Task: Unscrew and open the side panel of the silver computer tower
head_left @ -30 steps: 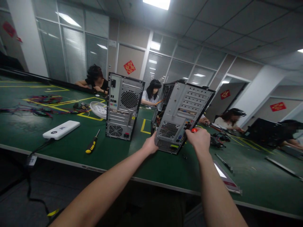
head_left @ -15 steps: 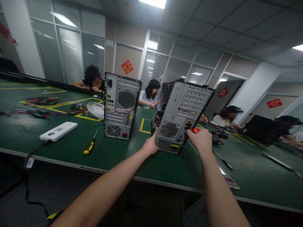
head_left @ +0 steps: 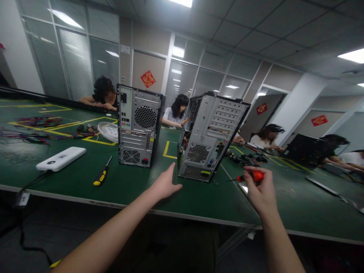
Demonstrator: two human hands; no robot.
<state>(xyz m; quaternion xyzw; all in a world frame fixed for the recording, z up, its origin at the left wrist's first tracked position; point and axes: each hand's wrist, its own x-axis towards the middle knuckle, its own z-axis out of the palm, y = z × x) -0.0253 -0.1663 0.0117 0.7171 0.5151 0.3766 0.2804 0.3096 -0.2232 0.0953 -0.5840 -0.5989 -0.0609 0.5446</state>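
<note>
An opened computer case (head_left: 209, 132) stands on the green table with its back panel facing me. Just off its lower left corner is my left hand (head_left: 165, 184), thumb and fingers apart, holding nothing. To the right of the case, my right hand (head_left: 263, 189) grips a screwdriver (head_left: 257, 176) by its red handle, the shaft pointing left. A second computer case (head_left: 140, 127) stands upright to the left. In front of it lies a yellow and black screwdriver (head_left: 101, 174).
A white power bank (head_left: 61, 159) with a cable lies at the left, near bundled wires (head_left: 28, 132) and a white round basket (head_left: 109, 131). Dark cables (head_left: 246, 158) lie beyond my right hand, a metal strip (head_left: 324, 187) further right. Several people sit across the table.
Both hands have come off the right computer case. My left hand has moved left and opened; my right hand has drawn back to the right with the red screwdriver. The view has shifted slightly.
</note>
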